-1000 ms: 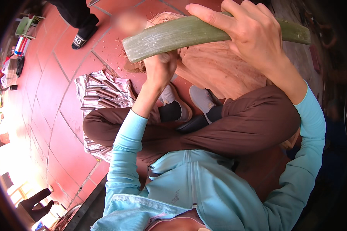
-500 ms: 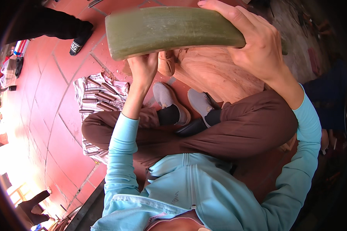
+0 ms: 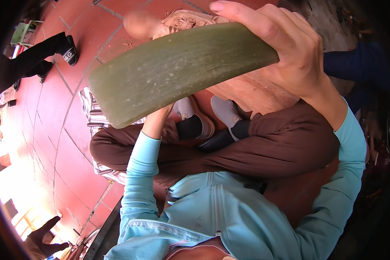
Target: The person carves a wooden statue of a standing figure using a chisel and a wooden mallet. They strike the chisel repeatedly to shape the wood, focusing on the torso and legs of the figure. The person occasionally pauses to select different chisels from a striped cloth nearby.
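Raised closer to the camera than it was half a second ago, the thick green aloe leaf now fills much of the upper picture and hides more of the left hand. At its narrower upper-right end the right hand wraps the leaf firmly: fingers curl over the top edge, the index fingertip reaching past it toward the upper rim, and the palm presses the far side. The left hand is almost wholly behind the leaf's lower edge; only the wrist and light blue sleeve show rising to it just below the middle of the leaf, so whether that hand grips or merely props the leaf cannot be told. The leaf lies tilted, its broad, cut, paler end low at the left and its other end high at the right, held in the air above the person's crossed legs in brown trousers. Grey shoes and dark socks sit between the knees. Beneath the legs lies a striped cloth on a red tiled floor. Behind the leaf a tan heap of peeled fibre rests on the floor. At the upper left another person's dark trouser leg and black shoe stand on the tiles, well apart.
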A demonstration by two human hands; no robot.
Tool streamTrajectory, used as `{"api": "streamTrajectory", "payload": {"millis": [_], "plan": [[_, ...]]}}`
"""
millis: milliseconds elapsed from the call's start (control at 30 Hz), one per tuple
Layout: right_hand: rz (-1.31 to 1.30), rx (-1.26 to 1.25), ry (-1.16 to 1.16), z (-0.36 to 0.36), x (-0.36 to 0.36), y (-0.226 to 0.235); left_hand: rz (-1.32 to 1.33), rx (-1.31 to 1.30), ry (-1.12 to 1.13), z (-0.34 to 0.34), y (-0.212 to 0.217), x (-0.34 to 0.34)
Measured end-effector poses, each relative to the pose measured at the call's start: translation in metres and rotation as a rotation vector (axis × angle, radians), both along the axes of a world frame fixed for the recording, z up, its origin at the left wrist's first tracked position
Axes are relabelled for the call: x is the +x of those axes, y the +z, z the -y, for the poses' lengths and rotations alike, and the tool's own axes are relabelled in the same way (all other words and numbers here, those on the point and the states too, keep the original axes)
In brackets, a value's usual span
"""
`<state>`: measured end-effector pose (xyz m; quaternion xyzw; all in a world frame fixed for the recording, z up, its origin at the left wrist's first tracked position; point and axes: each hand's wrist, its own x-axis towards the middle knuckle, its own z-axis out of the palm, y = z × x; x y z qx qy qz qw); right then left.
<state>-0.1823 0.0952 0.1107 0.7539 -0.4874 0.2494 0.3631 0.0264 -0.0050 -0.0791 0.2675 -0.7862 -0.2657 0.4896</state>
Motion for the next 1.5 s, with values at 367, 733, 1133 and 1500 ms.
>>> {"api": "streamTrajectory", "payload": {"millis": [367, 733, 1133, 1500], "plan": [[-0.268, 0.099, -0.197, 0.001, 0.016, 0.016, -0.091, 0.055, -0.031, 0.009, 0.012, -0.015], [-0.09, 0.132, -0.114, -0.008, 0.0, 0.013, 0.057, -0.316, -0.476, -0.035, 0.04, -0.017], [0.148, 0.142, 0.036, -0.01, 0.009, 0.02, -0.037, 0.079, -0.095, 0.026, 0.013, 0.0], [-0.201, 0.106, -0.116, -0.004, 0.003, 0.01, 0.129, -0.004, -0.071, 0.0, 0.046, -0.018]]}}
